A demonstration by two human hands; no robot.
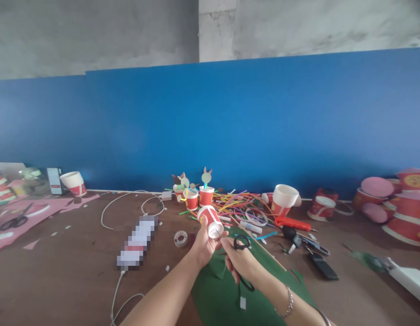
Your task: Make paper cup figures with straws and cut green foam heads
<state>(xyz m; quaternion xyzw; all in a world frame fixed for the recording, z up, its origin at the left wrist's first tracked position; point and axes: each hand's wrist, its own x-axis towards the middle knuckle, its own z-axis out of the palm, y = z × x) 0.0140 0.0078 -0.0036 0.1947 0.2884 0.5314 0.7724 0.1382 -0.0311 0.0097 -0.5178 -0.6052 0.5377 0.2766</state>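
Near the middle of the view, my left hand point(203, 245) is closed around a red and white paper cup point(210, 218), which lies tilted with its white bottom toward me. My right hand point(242, 260) grips black-handled scissors point(242, 242), their tip at the cup's bottom. Under my hands lies a green sheet point(226, 299). Just behind the held cup stand a red cup with a rabbit-like paper figure point(206, 178) on a stick and further decorated cups point(191, 199).
Colourful sticks point(237, 201) lie along the blue panel point(210, 122). A tape roll point(180, 239) and a cabled phone point(137, 242) are left. A red-orange tool point(293, 223), keys point(292, 237) and stacked cups point(410, 217) are right; pink paper point(33, 217) is far left.
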